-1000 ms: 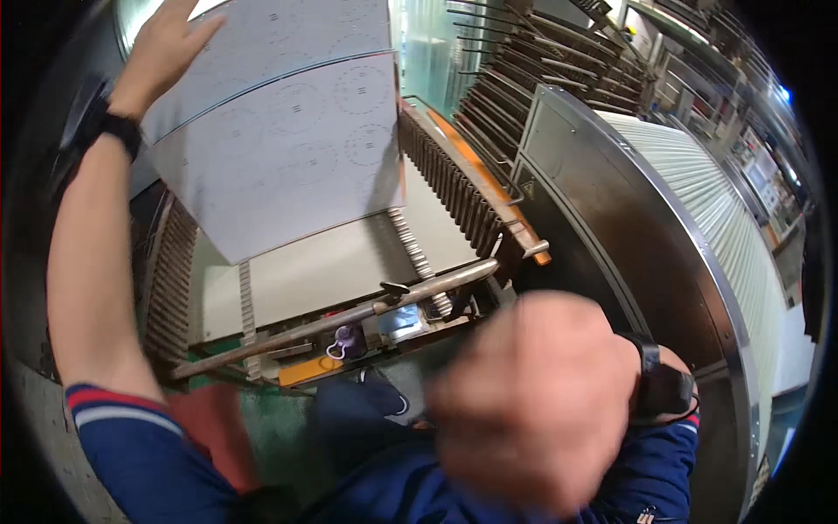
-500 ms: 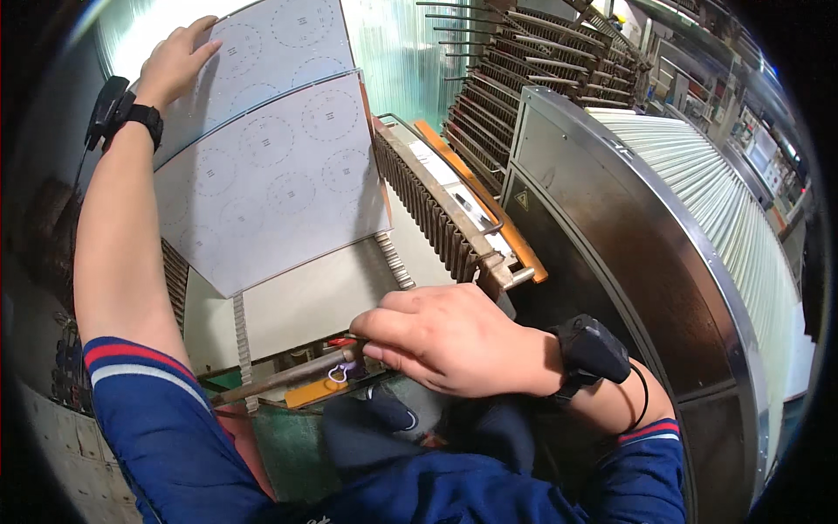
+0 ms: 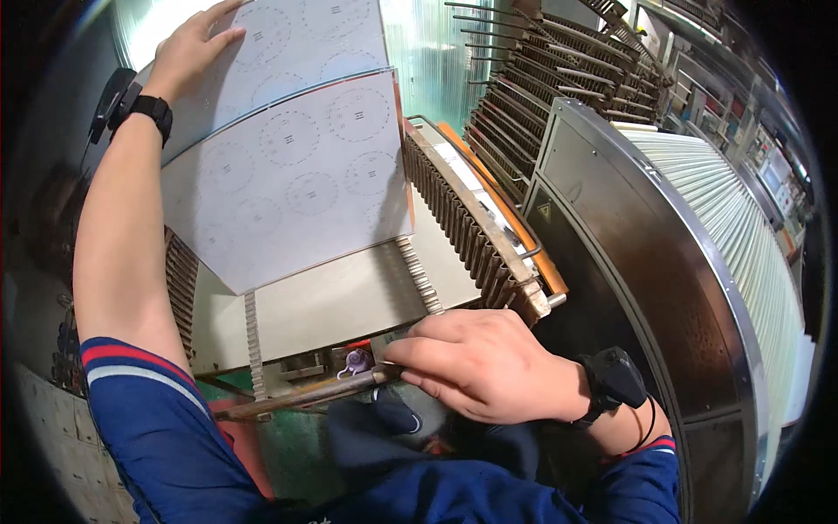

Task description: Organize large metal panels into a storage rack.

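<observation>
Here we go: my right hand [image 3: 489,367], a blur clear of the metal bar [image 3: 305,396] a second ago, is now down on it, thumb and fingers pinched about it. So both hands are engaged: my left hand [image 3: 194,52] stays up at the rear panel [image 3: 292,52], gripping or merely resting, I can't tell. The front panel [image 3: 292,179] stands below that hand, its lower edge meeting slotted strips [image 3: 421,275].
</observation>
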Available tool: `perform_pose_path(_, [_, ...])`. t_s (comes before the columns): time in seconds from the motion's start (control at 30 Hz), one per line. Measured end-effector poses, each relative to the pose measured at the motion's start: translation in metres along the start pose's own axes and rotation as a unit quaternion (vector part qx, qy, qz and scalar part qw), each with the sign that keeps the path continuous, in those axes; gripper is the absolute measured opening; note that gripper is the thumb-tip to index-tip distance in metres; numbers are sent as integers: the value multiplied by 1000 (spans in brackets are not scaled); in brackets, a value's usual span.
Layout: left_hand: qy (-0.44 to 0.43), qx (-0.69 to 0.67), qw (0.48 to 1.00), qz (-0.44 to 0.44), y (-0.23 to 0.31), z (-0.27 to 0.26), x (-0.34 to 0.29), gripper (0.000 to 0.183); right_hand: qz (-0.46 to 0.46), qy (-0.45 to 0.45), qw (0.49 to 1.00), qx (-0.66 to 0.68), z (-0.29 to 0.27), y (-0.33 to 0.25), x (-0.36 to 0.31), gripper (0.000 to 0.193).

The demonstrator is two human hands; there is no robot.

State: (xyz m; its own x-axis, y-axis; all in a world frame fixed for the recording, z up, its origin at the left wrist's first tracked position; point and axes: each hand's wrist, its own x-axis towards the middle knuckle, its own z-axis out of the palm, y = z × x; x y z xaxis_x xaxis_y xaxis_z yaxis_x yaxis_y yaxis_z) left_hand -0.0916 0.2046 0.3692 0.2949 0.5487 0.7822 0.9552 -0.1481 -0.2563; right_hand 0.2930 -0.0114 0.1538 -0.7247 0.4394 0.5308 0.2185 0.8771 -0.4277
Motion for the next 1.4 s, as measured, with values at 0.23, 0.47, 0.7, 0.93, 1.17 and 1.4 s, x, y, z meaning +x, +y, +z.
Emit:
perform_pose_path(0.23, [-94,-61,994,21,70,-37,-12,59,6,17,1000,-15,-2,2,2,17])
perform_pose_path(0.47, [-162,-112,975,-104,44,-58,-2,58,30,-10,1000,-2,-3,-6,2,18])
perform_pose_path(0.7, [-70,55,994,-57,6,-33,-13,57,32,2,999,-30,-1,-13,1,18])
perform_pose_path(0.93, [-94,34,991,-89,-25,-43,-7,65,19,12,1000,-20,-1,-7,1,18])
perform_pose_path(1.17, [-54,-14,998,-21,-14,-27,-31,66,42,4,999,-32,-2,-7,3,18])
perform_pose_path(1.4, [-119,-31,989,-83,-13,-45,-37,64,-64,115,978,-163,-44,-16,-6,36])
